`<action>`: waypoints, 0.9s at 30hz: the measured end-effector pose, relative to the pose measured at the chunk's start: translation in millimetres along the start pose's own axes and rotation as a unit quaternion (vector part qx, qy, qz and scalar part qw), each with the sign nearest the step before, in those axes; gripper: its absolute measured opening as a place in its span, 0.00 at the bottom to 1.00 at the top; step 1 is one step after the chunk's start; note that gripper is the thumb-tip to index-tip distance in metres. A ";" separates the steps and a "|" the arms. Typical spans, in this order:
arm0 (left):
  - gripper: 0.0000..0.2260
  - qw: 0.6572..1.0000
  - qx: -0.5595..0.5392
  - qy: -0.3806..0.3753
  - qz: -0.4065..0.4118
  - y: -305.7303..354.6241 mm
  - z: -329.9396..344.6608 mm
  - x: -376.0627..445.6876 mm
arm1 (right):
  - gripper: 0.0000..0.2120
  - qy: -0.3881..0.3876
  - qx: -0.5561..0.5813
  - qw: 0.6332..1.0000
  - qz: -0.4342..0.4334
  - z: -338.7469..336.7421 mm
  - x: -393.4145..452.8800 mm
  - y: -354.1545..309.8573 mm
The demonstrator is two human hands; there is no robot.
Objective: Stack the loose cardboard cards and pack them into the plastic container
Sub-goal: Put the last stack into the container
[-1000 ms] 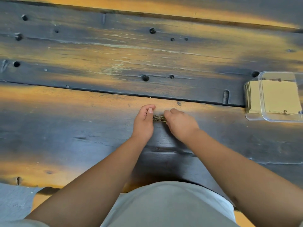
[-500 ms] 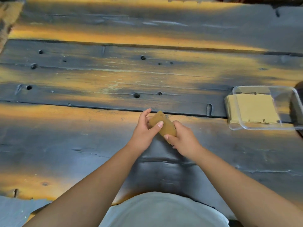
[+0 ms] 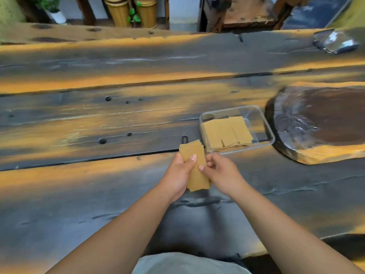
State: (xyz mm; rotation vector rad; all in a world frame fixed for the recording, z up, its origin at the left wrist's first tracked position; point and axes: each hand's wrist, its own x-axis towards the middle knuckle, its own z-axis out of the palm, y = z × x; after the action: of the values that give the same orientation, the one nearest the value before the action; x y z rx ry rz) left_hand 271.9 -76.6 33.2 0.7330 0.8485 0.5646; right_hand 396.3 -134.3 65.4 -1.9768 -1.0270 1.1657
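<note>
A stack of tan cardboard cards (image 3: 194,165) is held above the dark wooden table, its flat face turned up toward me. My left hand (image 3: 178,175) grips the stack from the left with the thumb on top. My right hand (image 3: 219,173) pinches its right edge with thumb and fingers. A clear plastic container (image 3: 266,125) sits on the table just beyond and right of my hands. Inside it lie more tan cards (image 3: 227,133), fanned in an uneven pile.
A dark round wooden slab (image 3: 320,123) lies right of the container, almost touching it. A shiny crumpled plastic piece (image 3: 334,42) sits at the table's far right. Beyond the far edge stand yellow bins (image 3: 126,10) and wooden furniture. The table (image 3: 79,119) has knot holes and plank seams.
The stack was pressed on edge on the table between both hands; it has been lifted and turned face up. My view has tilted up, showing the far edge and the slab.
</note>
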 end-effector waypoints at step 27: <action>0.38 0.639 0.764 0.003 0.084 -61.4 45.5 80.6 | 0.16 0.018 -0.167 0.978 0.122 -65.7 191.6 46.3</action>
State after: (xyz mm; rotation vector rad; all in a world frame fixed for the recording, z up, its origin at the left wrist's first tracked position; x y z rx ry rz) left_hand 362.8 -74.3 -30.5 2.3916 1.1805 -0.1799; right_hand 528.9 -2.1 -24.7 -2.4350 -1.0364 1.1342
